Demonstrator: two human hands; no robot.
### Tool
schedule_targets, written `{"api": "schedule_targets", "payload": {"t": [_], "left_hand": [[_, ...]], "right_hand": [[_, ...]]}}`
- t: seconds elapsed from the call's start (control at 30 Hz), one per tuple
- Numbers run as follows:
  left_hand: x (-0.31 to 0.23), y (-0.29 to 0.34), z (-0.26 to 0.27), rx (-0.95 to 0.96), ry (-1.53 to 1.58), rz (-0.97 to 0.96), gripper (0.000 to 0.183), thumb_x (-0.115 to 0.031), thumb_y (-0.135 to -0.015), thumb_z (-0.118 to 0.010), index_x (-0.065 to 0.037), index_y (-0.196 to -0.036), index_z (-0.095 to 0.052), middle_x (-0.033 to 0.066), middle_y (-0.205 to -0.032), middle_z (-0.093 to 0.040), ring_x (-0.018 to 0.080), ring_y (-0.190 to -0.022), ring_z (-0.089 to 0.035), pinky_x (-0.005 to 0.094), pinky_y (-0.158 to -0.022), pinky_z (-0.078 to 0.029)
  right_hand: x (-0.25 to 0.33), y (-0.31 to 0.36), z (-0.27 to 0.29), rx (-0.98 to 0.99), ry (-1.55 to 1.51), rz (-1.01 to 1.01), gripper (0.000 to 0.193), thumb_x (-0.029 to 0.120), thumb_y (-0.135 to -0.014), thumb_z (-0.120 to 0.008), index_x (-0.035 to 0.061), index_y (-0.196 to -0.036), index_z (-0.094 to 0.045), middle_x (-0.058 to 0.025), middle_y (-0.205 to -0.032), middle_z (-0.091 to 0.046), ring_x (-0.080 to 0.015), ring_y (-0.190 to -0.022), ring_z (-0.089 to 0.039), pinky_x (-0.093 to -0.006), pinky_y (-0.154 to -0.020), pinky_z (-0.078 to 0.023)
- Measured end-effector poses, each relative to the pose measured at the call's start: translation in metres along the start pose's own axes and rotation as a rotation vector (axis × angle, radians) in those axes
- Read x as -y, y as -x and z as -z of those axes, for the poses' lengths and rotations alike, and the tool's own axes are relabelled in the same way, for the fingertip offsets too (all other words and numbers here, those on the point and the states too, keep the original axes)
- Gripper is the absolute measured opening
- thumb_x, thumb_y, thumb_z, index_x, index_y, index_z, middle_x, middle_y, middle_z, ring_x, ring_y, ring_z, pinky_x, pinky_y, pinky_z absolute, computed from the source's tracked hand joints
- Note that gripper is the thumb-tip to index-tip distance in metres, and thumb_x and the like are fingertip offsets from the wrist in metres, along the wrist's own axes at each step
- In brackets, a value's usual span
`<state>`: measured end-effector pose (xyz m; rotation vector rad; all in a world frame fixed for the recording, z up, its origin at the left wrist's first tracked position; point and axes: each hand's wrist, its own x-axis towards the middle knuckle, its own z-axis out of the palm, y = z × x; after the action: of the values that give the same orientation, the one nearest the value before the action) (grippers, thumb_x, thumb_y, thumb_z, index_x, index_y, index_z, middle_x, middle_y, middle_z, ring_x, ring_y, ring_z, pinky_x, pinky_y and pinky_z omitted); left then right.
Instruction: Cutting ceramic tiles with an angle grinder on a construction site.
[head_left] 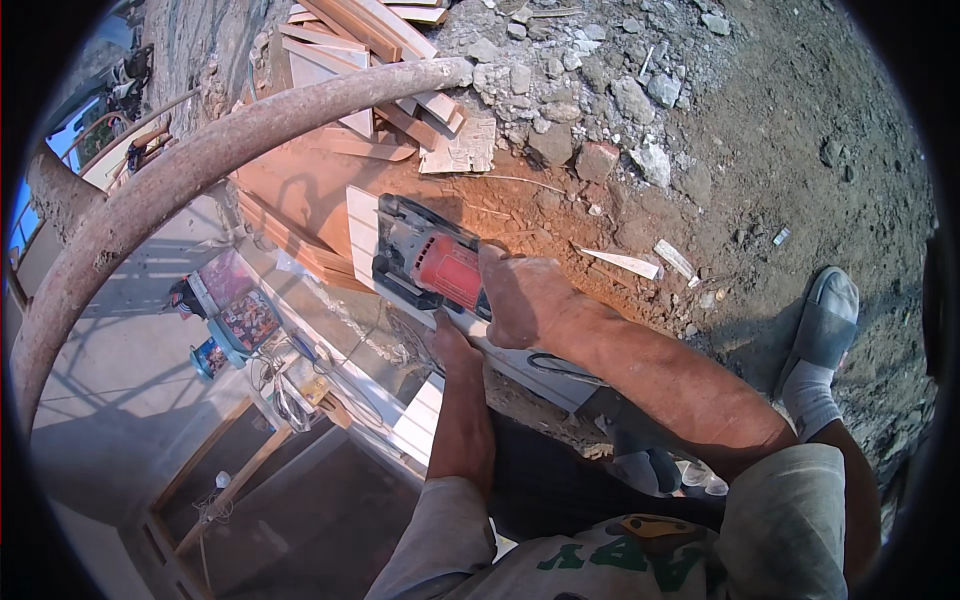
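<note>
A red and black handheld power cutter [445, 265] rests flat on a long white panel [362, 225], its black base frame toward the far left. My right hand [525, 295] is wrapped around the rear of the cutter's body. Just below the tool, my left hand [452, 345] is closed at the panel's near edge, its fingertips partly hidden beside the base frame. The panel runs on under the tool toward my legs. A dark cable [565, 368] loops over it near my right forearm. I cannot see the blade.
Reddish-brown and white offcuts [350, 60] are piled at the far side, by orange dust [465, 205]. A thick curved pipe [230, 135] arches across the left. Rubble [600, 110] covers the ground beyond. Below left is a lower level with a blue box [230, 345], cords and wooden frames [225, 500].
</note>
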<state>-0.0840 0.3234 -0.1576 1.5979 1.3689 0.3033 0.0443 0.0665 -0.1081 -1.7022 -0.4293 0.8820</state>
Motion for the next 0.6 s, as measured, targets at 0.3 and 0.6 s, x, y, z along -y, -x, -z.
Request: {"api": "schedule_targets", "payload": {"t": [0.3,0.6], "left_hand": [[-0.0009,0.0009,0.0027,0.081,0.044,-0.020,0.040,-0.028,-0.093,-0.059,0.009,-0.108,-0.055,0.0165,-0.102,-0.062,0.0252,-0.086,-0.064,0.0397,-0.074,-0.053],[-0.0023,0.0001,0.0018,-0.013,-0.030,0.035,0.045,-0.031,-0.092,-0.060,0.008,-0.112,-0.051,0.0180,-0.104,-0.059,0.0272,-0.091,-0.062,0.0416,-0.078,-0.052]], "right_hand": [[-0.0022,0.0029,-0.0026,0.004,0.003,0.013,0.046,0.011,-0.068,-0.068,-0.0077,-0.104,-0.046,-0.0279,-0.084,-0.066,-0.0421,-0.085,-0.067,-0.0462,-0.074,-0.053],[-0.0090,0.0070,-0.0093,-0.035,0.002,0.035,0.048,0.012,-0.068,-0.067,-0.0087,-0.106,-0.047,-0.0263,-0.084,-0.066,-0.0430,-0.084,-0.066,-0.0463,-0.074,-0.052]]}}
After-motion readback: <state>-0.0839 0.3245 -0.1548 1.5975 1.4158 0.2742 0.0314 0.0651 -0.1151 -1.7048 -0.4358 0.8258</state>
